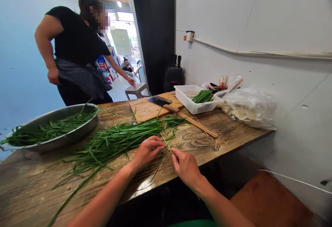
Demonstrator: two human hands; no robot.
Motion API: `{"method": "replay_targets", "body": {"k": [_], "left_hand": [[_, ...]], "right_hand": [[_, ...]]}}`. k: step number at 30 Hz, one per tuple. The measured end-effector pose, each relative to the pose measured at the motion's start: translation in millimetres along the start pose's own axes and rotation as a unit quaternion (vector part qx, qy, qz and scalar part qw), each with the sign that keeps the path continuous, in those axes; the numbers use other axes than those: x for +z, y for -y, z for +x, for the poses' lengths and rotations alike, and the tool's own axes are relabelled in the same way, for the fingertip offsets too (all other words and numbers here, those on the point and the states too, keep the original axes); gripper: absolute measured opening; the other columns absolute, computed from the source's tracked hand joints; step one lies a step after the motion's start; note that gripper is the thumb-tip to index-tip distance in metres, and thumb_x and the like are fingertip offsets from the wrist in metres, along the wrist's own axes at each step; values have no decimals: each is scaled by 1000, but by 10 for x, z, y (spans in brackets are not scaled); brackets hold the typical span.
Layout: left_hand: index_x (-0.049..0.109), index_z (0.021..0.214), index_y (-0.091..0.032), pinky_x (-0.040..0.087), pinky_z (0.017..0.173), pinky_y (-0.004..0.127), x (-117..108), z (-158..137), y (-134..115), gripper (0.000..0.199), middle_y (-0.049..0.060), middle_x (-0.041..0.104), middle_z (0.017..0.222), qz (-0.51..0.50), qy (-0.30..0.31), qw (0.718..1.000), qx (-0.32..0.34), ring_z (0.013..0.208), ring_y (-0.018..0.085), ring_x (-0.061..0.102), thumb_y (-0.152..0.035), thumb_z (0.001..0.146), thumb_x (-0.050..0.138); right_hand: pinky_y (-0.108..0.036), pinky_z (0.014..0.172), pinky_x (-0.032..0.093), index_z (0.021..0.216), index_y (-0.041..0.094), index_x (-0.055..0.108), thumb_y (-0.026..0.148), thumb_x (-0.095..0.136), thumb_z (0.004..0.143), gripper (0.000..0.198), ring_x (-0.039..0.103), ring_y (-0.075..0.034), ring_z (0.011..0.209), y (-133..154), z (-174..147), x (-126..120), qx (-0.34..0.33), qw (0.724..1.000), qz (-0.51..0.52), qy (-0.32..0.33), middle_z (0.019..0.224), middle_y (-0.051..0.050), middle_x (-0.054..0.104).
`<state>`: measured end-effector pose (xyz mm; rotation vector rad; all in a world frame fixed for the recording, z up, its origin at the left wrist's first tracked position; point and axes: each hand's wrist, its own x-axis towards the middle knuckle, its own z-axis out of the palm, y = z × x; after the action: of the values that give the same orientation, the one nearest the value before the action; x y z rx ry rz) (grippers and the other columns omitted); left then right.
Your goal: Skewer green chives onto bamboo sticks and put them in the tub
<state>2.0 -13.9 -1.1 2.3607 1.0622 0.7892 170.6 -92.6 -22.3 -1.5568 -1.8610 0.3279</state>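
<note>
My right hand [185,164] pinches a thin wooden skewer [165,139] near its lower end, and the skewer points up and to the left. Close to it, my left hand [149,151] is closed in a pinch on what looks like a garlic chive, with a bit of green at the fingertips beside the skewer. Just beyond the left hand a large bunch of garlic chives [121,137] lies across the wooden table. Short cut chives [175,121] are scattered at its right end. A bundle of skewers [201,126] rests farther right.
A cleaver [159,101] lies on a cutting board [142,111] at the back. Right of it stand a white plastic tub [193,107] and a plastic bag [249,107]. A metal basin [70,135] of greens sits left. Another person [77,50] leans toward a stool [136,90].
</note>
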Motion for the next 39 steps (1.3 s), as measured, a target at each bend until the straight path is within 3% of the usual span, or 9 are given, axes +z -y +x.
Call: {"method": "replay_targets", "body": {"k": [4,11,16,20,27,33,39], "left_hand": [[65,85,-19,41,73,26,-45,10,168,23,4,60,82,93,-83,991,-42,76,14,53,-33,79,49],[67,89,-21,38,73,29,-19,45,273,22,6,58,82,224,-54,971,-66,77,17,51,-29,77,51],[67,75,-19,37,73,31,-11,88,178,18,7,58,80,269,-60,959,-68,78,19,51,-25,76,50],[64,77,-18,37,75,31,1,91,126,18,6,60,81,225,-101,967,-60,81,19,52,-25,77,48],[64,90,-17,42,68,25,-24,108,115,28,1,65,77,65,-89,981,-161,70,15,57,-32,76,46],[67,87,-18,43,71,24,-51,119,107,29,0,67,76,39,-74,982,-171,70,15,58,-35,75,47],[67,83,-18,41,61,22,-38,120,97,27,-1,66,70,37,-70,980,-182,63,13,56,-35,74,48]], "right_hand": [[-23,69,47,104,17,61,15,44,80,30,65,-17,77,-65,-21,10,2,999,40,-13,87,-6,69],[-22,58,48,101,16,64,17,45,80,28,64,-15,68,-142,-24,-28,3,992,124,5,84,-5,69],[-23,59,48,99,14,64,18,45,79,28,63,-15,64,-167,-15,-4,5,987,163,8,78,-5,69],[-25,64,50,101,16,64,18,45,79,29,64,-16,71,-172,-55,-12,-9,984,180,6,87,-5,69],[-27,73,50,103,17,63,17,45,80,30,64,-18,82,-150,-135,-111,-10,985,170,14,95,-5,68],[-28,71,52,102,19,64,19,46,80,29,65,-19,82,-170,-119,-109,-10,983,184,21,94,-5,69],[-30,74,52,103,19,64,19,46,80,29,65,-19,84,-178,-108,-93,-3,983,181,16,95,-5,68]]}}
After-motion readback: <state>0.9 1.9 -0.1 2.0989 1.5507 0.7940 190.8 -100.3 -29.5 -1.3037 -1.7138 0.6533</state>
